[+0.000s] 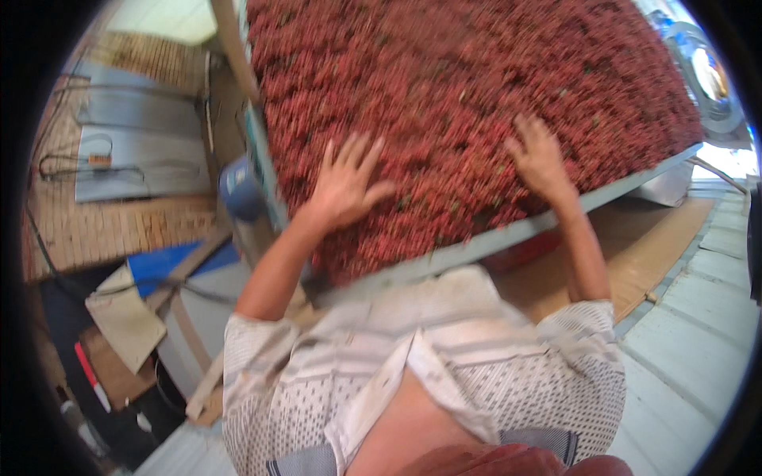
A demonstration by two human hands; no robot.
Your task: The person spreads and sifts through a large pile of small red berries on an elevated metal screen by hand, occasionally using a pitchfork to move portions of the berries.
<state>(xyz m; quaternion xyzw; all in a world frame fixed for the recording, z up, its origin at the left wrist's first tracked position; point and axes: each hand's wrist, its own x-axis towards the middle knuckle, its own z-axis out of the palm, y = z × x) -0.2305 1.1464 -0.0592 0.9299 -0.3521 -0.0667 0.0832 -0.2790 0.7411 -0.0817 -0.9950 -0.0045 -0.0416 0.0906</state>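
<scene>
Here both hands, left (347, 184) and right (540, 156), lie open-fingered on blurred red berries (476, 87), palms hidden.

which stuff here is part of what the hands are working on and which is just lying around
In use:
- left hand, spread flat on the red berries
- right hand, also on the berries
- red berries
- grey-edged tray holding them

Lying about:
- blue barrel beside the tray
- grey sheets with cables
- cardboard
- red-capped marker
</scene>
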